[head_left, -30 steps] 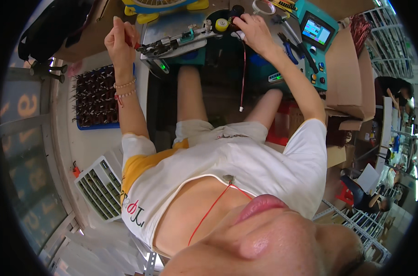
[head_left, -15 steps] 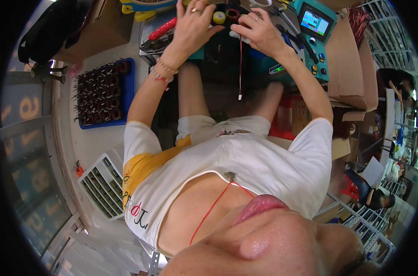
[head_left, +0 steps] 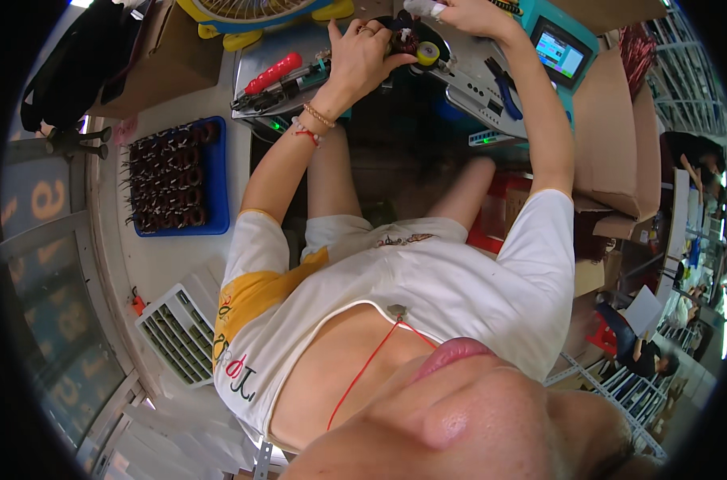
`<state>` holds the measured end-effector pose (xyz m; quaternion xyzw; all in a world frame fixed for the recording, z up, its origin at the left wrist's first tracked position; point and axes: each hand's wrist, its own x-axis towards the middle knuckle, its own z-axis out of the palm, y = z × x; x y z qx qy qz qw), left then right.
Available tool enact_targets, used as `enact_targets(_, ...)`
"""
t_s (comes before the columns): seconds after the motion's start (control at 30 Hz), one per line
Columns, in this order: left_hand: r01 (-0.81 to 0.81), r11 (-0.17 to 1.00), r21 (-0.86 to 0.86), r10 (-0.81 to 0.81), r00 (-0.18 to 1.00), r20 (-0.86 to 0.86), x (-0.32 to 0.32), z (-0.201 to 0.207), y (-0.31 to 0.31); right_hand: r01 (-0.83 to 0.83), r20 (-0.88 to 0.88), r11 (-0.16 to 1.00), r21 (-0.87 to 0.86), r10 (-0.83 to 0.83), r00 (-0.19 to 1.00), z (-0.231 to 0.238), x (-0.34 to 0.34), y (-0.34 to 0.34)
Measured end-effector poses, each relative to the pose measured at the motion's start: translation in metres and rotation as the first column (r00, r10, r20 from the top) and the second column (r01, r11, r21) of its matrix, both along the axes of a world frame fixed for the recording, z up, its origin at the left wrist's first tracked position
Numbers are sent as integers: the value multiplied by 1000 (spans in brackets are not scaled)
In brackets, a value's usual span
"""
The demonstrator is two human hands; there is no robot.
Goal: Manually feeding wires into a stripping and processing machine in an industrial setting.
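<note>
My left hand [head_left: 365, 58] reaches to the top middle, its thumb and fingers closed around a dark red ring-shaped wire coil [head_left: 404, 40]. A yellow roller [head_left: 427, 54] sits just right of the thumb, on the dark head of a machine. My right hand [head_left: 477, 18] is higher and farther right, its fingers bent near the upper edge. Something white shows at its fingertips; whether it is a finger cover or a held piece is unclear. Below that hand is a grey metal plate [head_left: 479, 92] with dark-handled pliers [head_left: 503, 86] on it.
A blue tray [head_left: 217, 172] of several wound coils lies on the left bench. A red-handled tool [head_left: 274, 74] rests left of my left hand. A teal control box [head_left: 561, 52] with a screen and a cardboard box [head_left: 619, 144] stand at right. A yellow-and-blue fan [head_left: 255, 10] is at top left.
The coil has shifted from the roller's right to its left, now at my left hand. My right hand has risen toward the upper edge. The thin wire hanging below it is out of sight.
</note>
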<state>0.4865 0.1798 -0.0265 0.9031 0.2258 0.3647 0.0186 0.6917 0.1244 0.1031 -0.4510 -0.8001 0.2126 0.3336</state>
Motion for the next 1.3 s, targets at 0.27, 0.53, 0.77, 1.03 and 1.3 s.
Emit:
enact_targets(0.27,46,997,-60,-43,998,47,17,5,-11,110,220,727,-678,58,974,-33,66,74)
enact_targets(0.53,-65,998,-13,65,919,390,3,6,-43,300,532,941,-156,-175,828,14,40,-73)
enact_targets(0.77,226,628,-744,205,875,439,17,-113,-70,313,357,675,-668,-78,931,-3,-9,-227)
enact_targets(1.03,428,177,-886,-41,903,428,-3,-65,-101,318,276,748,-582,-185,943,-13,-27,-264)
enact_targets(1.3,596,-748,293,656,595,464,10,49,20,167,297,823,-543,3,955,-23,-52,-202)
